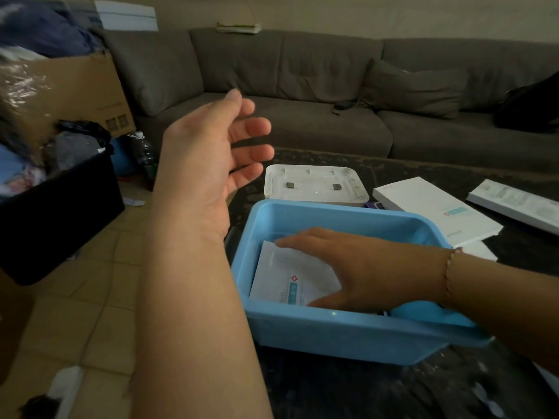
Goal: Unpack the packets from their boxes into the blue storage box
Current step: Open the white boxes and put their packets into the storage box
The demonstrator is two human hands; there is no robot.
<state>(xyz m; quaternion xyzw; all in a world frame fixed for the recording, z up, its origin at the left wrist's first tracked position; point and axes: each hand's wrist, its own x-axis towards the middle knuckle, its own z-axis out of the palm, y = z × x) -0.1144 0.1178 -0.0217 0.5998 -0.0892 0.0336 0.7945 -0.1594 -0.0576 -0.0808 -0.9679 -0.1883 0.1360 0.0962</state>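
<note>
Your left forearm fills the near foreground and rises to your left hand (208, 152), which hangs in the air above the table edge with fingers loosely spread and nothing in it. Your right hand (357, 267) reaches into the blue storage box (332, 334), fingers straight and lying flat on the white packets (290, 276) at its bottom. To finish this step well, press the packets level against the floor of the box and square them to one wall, so later ones stack flat; steady the rim with your free hand if the box slides. Behind the box lie its white lid (314, 184), underside up, and two white boxes (435, 210) on the dark table (393, 394). How many packets sit beneath your palm cannot be told, and their print is too small to read. Whether the white boxes are emptied is not shown; the farther one is cut off by the right edge.
</note>
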